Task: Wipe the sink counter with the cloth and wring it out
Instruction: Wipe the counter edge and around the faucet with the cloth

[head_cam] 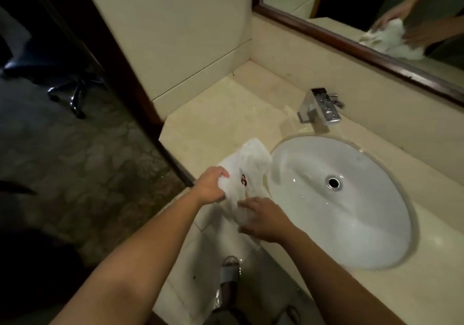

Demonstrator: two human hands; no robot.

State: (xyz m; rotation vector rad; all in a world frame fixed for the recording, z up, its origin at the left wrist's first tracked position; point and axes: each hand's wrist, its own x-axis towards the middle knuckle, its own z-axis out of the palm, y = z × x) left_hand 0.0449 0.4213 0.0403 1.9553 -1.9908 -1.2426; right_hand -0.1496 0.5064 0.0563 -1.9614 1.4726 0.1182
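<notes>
A white cloth (251, 164) with a small red mark lies bunched on the beige counter (213, 118), just left of the oval white sink (351, 214). My left hand (209, 186) grips the cloth's left edge, fingers curled into the fabric. My right hand (263, 220) clutches the cloth's lower end near the counter's front edge. Both hands hold the same cloth, close together. The counter around the sink looks wet and glossy.
A chrome faucet (320, 107) stands behind the sink. A wood-framed mirror (351, 45) on the back wall reflects the hands and cloth. A dark door frame (120, 78) borders the counter's left; an office chair (62, 73) stands beyond. My sandalled foot (229, 274) is below.
</notes>
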